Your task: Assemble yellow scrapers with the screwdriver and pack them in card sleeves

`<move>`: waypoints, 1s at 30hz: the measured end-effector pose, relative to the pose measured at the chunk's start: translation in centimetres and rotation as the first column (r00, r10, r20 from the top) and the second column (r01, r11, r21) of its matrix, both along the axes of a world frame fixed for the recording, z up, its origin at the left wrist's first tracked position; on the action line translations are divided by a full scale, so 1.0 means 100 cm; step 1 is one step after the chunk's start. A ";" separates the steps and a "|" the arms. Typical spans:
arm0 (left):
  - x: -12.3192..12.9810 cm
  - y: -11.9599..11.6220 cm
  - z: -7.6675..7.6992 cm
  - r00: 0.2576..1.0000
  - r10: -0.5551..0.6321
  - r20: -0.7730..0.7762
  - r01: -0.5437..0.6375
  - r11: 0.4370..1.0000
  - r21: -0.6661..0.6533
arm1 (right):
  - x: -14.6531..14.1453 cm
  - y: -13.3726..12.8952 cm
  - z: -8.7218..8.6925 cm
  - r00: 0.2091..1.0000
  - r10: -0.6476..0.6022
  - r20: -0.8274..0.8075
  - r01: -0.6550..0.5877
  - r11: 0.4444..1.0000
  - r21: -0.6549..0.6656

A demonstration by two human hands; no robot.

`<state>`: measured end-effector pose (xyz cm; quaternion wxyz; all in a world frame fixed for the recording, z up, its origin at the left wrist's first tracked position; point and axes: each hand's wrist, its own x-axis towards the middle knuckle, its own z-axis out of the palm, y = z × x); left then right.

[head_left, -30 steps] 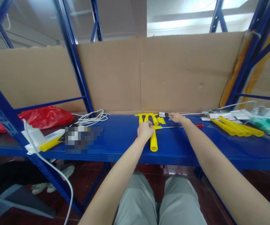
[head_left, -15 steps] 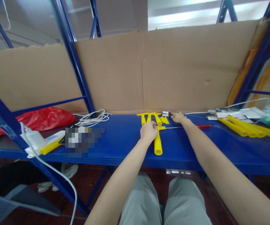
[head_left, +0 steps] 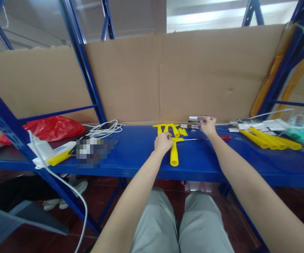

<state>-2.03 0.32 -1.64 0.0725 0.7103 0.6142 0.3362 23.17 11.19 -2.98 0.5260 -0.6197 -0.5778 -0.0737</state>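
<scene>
Front yellow T-handle (head_left: 174, 156), one: on blue shelf (head_left: 136, 147), left crossbar end apparently pinched in left hand (head_left: 163, 142), presumably for steadying. Silvery strip (head_left: 193, 118), one: behind and right of T-handle, pinched by right hand (head_left: 208, 126), seemingly to hold it clear of stack (head_left: 187, 126). Screwdriver (head_left: 225, 138), one: right of T-handle. Forearms, two: outstretched, right reaching farther.

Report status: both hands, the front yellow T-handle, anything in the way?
Left hand gripping front yellow T-handle at its crossbar. Right hand pinching flat silver strip. Red-handled screwdriver lying right of T-handle, possibly in the way.
</scene>
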 end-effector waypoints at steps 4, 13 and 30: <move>0.000 0.002 -0.002 1.000 -0.025 -0.016 0.025 1.000 0.014 | 0.014 -0.014 0.003 0.967 -0.047 -0.252 0.066 0.996 0.067; -0.001 0.002 0.000 0.999 -0.035 0.009 0.035 0.999 0.005 | 0.022 -0.039 -0.001 0.901 -0.216 -0.376 0.161 0.972 -0.173; 0.000 0.001 0.001 0.999 -0.040 0.000 0.040 0.999 0.004 | -0.001 -0.066 0.006 0.943 -0.040 0.330 0.255 0.726 -0.639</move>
